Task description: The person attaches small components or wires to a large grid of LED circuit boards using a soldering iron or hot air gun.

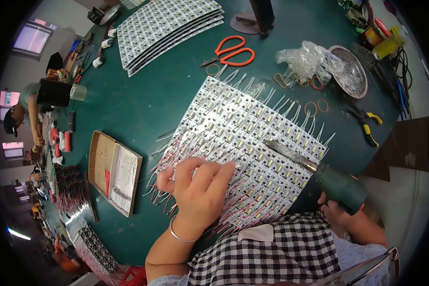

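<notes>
A white panel of small circuit boards (243, 112) lies tilted before me, with thin white and red wires (176, 150) sticking out along its edges and over its near half. My left hand (200, 186) is over that wired part, fingers bent and closed, wearing a bangle at the wrist. What its fingertips grip is hidden among the wires. At the right, my right hand (333, 209) is wrapped round the handle of a dark green heat gun (341, 188). The gun's metal nozzle points left across the panel.
Orange-handled scissors (236, 52) lie beyond the panel, near a stack of similar panels (169, 31). An open cardboard box (114, 174) with wires is at left. Yellow-handled pliers (367, 126), a plastic bag (310, 62) and a round metal dish (350, 71) lie right. Another person (28, 109) works far left.
</notes>
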`<state>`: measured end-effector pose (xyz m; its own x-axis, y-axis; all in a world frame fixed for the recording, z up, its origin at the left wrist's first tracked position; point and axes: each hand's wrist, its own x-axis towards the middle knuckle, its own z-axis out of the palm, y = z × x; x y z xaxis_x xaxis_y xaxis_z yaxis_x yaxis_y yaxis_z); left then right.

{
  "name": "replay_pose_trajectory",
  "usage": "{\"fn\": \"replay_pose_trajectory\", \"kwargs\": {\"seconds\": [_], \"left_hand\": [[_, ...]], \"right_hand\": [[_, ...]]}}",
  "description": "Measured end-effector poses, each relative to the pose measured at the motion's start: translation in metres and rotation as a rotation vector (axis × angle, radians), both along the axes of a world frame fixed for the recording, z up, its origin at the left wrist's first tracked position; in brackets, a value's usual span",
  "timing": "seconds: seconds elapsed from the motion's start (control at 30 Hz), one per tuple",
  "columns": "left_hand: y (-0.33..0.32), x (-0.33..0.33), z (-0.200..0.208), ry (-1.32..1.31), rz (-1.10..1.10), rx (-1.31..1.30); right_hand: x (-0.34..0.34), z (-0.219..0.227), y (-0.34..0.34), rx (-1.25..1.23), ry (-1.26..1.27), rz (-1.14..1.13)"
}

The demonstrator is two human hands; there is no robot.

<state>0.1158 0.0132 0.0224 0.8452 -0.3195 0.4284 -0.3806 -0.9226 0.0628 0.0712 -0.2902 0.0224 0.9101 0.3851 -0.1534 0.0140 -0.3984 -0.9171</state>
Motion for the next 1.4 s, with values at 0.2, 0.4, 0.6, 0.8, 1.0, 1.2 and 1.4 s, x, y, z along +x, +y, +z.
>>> {"fn": "replay_pose_trajectory", "kwargs": {"seconds": [0.2, 0.4, 0.6, 0.8, 1.0, 1.2, 1.4], "left_hand": [[-0.010, 0.000, -0.022, 0.100, -0.054, -0.037], [-0.013, 0.001, -0.024, 0.100, -0.041, -0.049], [-0.013, 0.004, -0.024, 0.100, -0.051, -0.048], [-0.012, 0.005, -0.025, 0.111, -0.059, -0.054], [-0.011, 0.006, -0.027, 0.116, -0.073, -0.060], [-0.012, 0.004, -0.026, 0.119, -0.072, -0.059], [-0.012, 0.005, -0.025, 0.118, -0.071, -0.039]], "right_hand": [[0.007, -0.009, 0.019, -0.048, -0.319, 0.136], [-0.025, -0.027, 0.015, 0.157, 0.023, -0.148], [0.000, -0.014, 0.025, -0.052, -0.317, 0.138], [0.004, -0.019, 0.028, -0.044, -0.337, 0.121], [0.010, -0.017, 0.034, -0.138, -0.516, 0.169], [0.003, -0.009, 0.030, -0.100, -0.434, 0.130], [-0.011, -0.018, 0.023, 0.241, -0.124, -0.107]]}}
